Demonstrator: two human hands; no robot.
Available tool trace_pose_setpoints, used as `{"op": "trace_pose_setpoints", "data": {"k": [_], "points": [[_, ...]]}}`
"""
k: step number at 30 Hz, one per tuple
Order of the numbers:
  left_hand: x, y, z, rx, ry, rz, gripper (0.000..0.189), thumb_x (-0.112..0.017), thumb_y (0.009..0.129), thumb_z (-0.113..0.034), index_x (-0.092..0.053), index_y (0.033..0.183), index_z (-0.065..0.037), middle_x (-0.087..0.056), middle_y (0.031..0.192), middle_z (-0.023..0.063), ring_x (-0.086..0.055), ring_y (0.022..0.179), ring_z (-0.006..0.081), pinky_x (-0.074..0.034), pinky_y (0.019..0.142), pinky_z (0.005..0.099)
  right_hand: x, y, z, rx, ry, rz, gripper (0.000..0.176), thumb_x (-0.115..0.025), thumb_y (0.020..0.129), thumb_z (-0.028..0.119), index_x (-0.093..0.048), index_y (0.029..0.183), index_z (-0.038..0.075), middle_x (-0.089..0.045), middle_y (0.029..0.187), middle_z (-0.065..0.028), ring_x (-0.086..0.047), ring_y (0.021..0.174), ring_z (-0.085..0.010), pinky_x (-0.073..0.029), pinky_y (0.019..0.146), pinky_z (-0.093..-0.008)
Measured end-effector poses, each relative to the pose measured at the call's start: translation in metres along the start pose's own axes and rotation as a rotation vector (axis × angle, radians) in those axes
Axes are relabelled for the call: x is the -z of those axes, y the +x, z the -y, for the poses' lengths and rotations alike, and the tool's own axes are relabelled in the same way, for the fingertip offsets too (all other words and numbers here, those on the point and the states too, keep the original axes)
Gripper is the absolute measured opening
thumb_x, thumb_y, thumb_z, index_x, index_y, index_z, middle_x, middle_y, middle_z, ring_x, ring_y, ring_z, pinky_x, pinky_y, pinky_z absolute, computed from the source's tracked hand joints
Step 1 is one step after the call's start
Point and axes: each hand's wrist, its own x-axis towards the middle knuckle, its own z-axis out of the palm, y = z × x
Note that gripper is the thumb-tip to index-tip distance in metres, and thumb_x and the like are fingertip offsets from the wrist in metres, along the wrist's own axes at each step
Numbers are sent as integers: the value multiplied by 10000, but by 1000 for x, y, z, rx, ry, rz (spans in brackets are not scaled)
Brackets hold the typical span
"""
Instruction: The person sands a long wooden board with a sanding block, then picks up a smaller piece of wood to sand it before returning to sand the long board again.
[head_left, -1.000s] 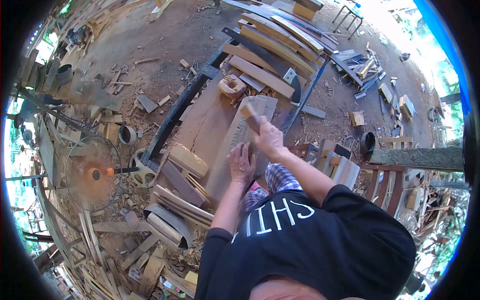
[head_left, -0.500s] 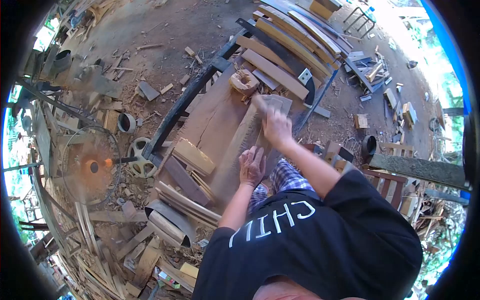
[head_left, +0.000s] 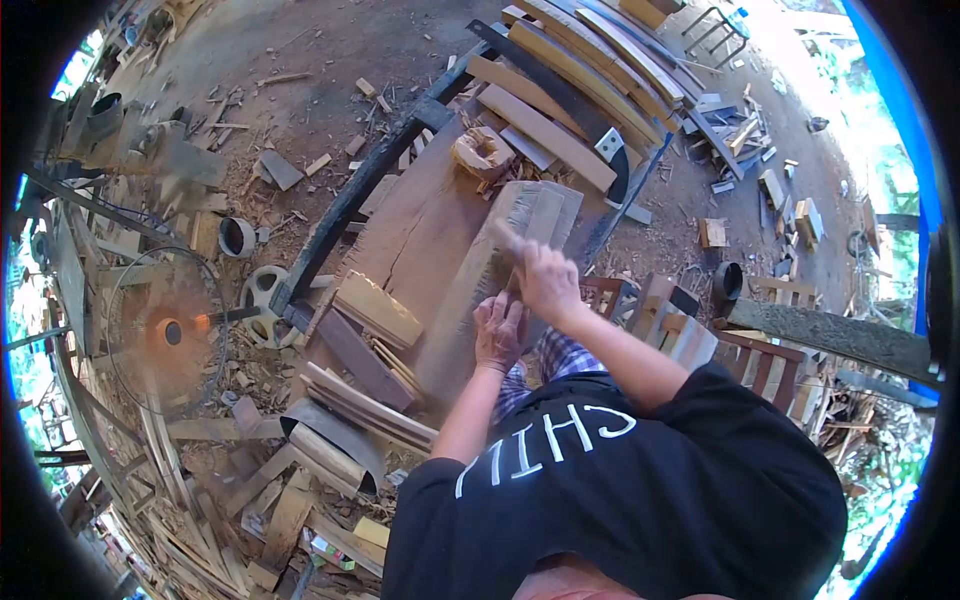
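Note:
A long pale plank [head_left: 474,272] with jagged, notched marks along its surface lies lengthwise on the workbench [head_left: 405,235]. My left hand [head_left: 499,332] rests low at the plank's near edge, its fingers curled; whatever they hold is hidden. Just above it, my right hand [head_left: 550,284] is closed round a short brownish tool [head_left: 508,238], blurred, whose end points up and left over the plank. Its exact kind does not show. Beyond the plank sits a rough, hollowed wood piece [head_left: 482,153].
Stacked boards [head_left: 580,80] cover the bench's far end. A yellowish block [head_left: 378,310] and narrow strips lie at the left. A spinning fan [head_left: 170,332] stands beside the bench. Wooden chairs [head_left: 760,368] are at the right, and offcuts litter the ground.
My right hand has come down and nearer to my left hand, bringing the brownish tool with it. My left hand stays at the plank's edge. The view has shifted slightly.

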Motion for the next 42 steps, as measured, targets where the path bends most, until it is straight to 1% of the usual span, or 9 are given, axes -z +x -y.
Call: {"op": "trace_pose_setpoints", "data": {"k": [9, 15, 20, 24, 29, 31, 34, 38, 42], "points": [[0, 1, -1, -12, 35, -9, 300, -693, 852, -205, -615, 1123, -102, -555, 1223, 117, -511, 1099, 318, -390, 946, 464, 16, 112, -39, -140, -84, -164, 305, -623, 899, 253, -499, 1101, 60, -640, 963, -177, -660, 895, -393, -528, 739, -523], [-5, -2, 0, 56, 21, 11, 381, -708, 822, -235, -568, 1145, -91, -535, 1219, 134, -499, 1113, 332, -387, 957, 474, 11, 1, -5, 59, -37, 5, 333, -650, 857, 248, -504, 1085, 54, -609, 893, -164, -649, 839, -367, -513, 705, -508], [-3, 1, -2, 88, 9, 6, 411, -708, 821, -244, -526, 1161, -100, -509, 1215, 137, -487, 1123, 337, -385, 959, 481, 33, 117, -41, -177, -71, -87, 341, -641, 890, 243, -496, 1128, 47, -660, 965, -186, -666, 900, -380, -520, 767, -524], [-2, 1, -3, 102, 18, 9, 449, -684, 833, -265, -512, 1205, -81, -501, 1240, 152, -497, 1139, 344, -379, 972, 483, 15, 77, -25, -135, -47, -186, 343, -647, 877, 247, -499, 1117, 52, -647, 958, -182, -663, 889, -372, -519, 751, -515], [-8, -1, -1, 115, 33, 16, 472, -691, 829, -270, -503, 1215, -74, -502, 1244, 155, -490, 1150, 345, -369, 985, 492, 17, 9, -7, 72, 18, 89, 366, -646, 871, 223, -497, 1145, 30, -642, 971, -217, -649, 889, -393, -519, 736, -532], [-4, 0, -2, 111, 8, 25, 466, -693, 830, -268, -505, 1209, -75, -504, 1244, 149, -489, 1150, 336, -369, 984, 484, 14, 58, -20, -50, -56, -116, 365, -643, 876, 232, -489, 1140, 32, -645, 969, -219, -652, 892, -403, -517, 744, -538], [-2, 2, -2, 105, 2, 18, 462, -694, 829, -260, -505, 1210, -80, -504, 1239, 143, -490, 1148, 330, -371, 981, 476, 28, 130, -41, -174, -50, -49, 348, -638, 886, 234, -478, 1132, 46, -647, 960, -183, -662, 901, -387, -521, 767, -529], [-2, 2, -3, 107, 7, 7, 458, -687, 833, -265, -505, 1209, -80, -508, 1237, 142, -492, 1145, 329, -367, 981, 475, 8, 72, -18, -95, -14, -218, 372, -644, 871, 240, -493, 1148, 43, -643, 974, -213, -655, 895, -416, -520, 760, -534], [-5, -1, -3, 117, 39, 21, 462, -688, 841, -262, -477, 1213, -85, -512, 1214, 141, -489, 1140, 340, -369, 965, 485, 11, 19, -5, 31, -7, 40, 395, -642, 862, 233, -506, 1176, 35, -639, 972, -208, -657, 875, -405, -521, 737, -532]]}}
